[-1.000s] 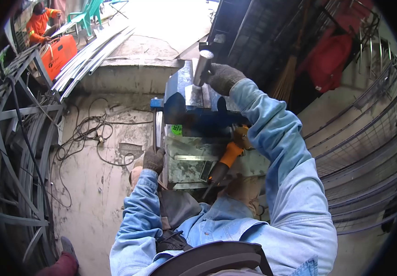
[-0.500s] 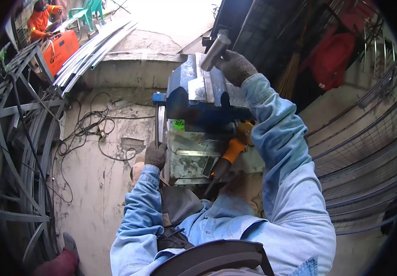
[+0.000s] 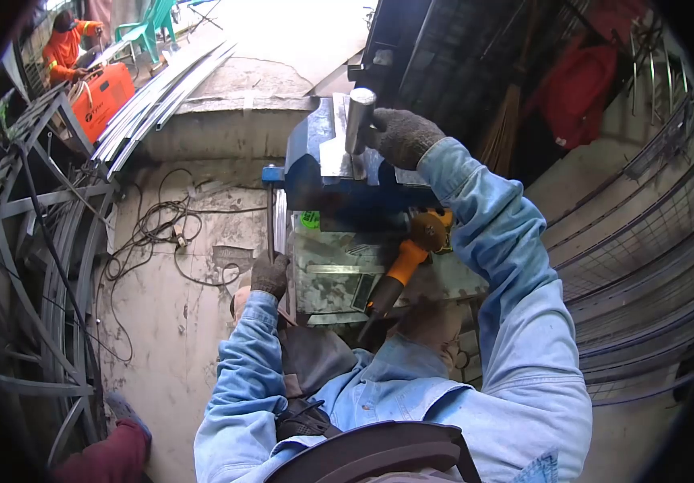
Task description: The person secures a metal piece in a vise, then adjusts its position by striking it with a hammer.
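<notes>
My right hand (image 3: 406, 135), in a dark knit glove, is closed on a hammer. The cylindrical steel hammer head (image 3: 359, 121) stands nearly upright, its lower end close over a shiny metal strip (image 3: 336, 153) lying across the jaws of a blue bench vise (image 3: 303, 141). Most of the hammer's handle is hidden by the glove. Lower on the left, my gloved left hand (image 3: 270, 274) is wrapped round the lower end of a thin metal rod (image 3: 270, 221), which runs up to a blue end piece (image 3: 273, 173) beside the vise.
An orange angle grinder (image 3: 405, 264) lies on the worktop (image 3: 323, 294) below the vise. Black cable (image 3: 150, 229) coils on the floor. Metal frames (image 3: 41, 241) stand left, mesh panels (image 3: 629, 241) right. A person in orange (image 3: 63, 50) sits beyond an orange machine (image 3: 105, 101).
My right hand has brought the hammer down and left, turning its head from tilted to nearly upright over the strip. My left hand keeps its grip on the rod.
</notes>
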### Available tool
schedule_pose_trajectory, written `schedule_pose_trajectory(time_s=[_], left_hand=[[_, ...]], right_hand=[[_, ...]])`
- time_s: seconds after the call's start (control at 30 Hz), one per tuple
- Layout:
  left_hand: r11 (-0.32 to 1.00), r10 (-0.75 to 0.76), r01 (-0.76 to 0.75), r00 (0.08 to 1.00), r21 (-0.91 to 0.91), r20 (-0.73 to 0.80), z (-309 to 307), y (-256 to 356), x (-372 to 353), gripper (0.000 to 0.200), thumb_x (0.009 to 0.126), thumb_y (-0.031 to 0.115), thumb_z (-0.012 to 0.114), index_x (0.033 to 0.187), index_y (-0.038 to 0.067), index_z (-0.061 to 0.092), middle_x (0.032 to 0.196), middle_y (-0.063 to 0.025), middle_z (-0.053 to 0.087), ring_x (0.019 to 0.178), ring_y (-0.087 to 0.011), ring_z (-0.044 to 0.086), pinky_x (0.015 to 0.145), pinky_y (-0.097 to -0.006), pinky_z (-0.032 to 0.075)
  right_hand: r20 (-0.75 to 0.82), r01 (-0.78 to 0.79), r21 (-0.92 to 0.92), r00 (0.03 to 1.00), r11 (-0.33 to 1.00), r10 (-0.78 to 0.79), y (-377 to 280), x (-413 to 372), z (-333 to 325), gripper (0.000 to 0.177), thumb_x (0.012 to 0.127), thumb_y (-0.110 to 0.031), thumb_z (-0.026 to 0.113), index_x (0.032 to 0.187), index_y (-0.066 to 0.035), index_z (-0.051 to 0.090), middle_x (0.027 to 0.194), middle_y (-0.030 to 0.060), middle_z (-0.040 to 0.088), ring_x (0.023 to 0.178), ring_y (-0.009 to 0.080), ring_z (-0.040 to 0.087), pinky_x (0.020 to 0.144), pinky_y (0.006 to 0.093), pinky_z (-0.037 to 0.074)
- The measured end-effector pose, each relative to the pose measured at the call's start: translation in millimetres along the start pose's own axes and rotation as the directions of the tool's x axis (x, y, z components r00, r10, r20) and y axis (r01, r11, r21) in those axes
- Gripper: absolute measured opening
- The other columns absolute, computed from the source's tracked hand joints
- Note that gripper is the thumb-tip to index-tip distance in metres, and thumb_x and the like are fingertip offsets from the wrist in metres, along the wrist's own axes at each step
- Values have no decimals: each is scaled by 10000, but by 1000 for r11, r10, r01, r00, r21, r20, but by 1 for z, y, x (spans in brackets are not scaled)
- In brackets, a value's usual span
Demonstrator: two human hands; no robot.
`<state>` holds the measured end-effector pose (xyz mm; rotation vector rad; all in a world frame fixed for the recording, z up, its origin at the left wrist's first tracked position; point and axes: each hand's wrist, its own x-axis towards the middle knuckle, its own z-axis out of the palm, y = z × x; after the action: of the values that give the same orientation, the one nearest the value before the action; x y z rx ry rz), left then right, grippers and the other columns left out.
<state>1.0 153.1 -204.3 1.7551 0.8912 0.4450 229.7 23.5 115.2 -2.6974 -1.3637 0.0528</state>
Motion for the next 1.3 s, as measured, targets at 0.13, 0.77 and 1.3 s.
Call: schedule_pose_trajectory(time_s=[0.13, 0.77, 1.3], left_hand=[[997, 50, -48, 998, 56, -27, -3, -1, -13, 313, 876, 307, 637, 897, -2, 684, 847, -235, 694, 850, -392, 682, 778, -453, 521], [997, 74, -73, 997, 28, -32, -1, -8, -4, 287, 831, 255, 664, 925, -16, 666, 837, -234, 683, 831, -386, 677, 769, -457, 515], [997, 64, -63, 998, 50, -21, 1, -14, 1, 290, 851, 271, 667, 942, -5, 665, 851, -231, 689, 854, -397, 678, 781, -457, 517]], right_hand=[[-80, 102, 423, 994, 900, -75, 9, -11, 14, 474, 983, -471, 511, 1261, -101, 614, 1198, 202, 668, 1130, 397, 622, 984, 458, 476], [-295, 325, 129, 915, 937, -276, 4, -38, -3, 270, 976, -276, 567, 1188, -127, 647, 1021, 162, 688, 929, 315, 698, 812, 408, 554], [-81, 27, 5, 996, 1000, -27, -18, -48, -5, 381, 983, -404, 526, 1203, -110, 627, 994, 196, 710, 947, 379, 693, 831, 463, 539]])
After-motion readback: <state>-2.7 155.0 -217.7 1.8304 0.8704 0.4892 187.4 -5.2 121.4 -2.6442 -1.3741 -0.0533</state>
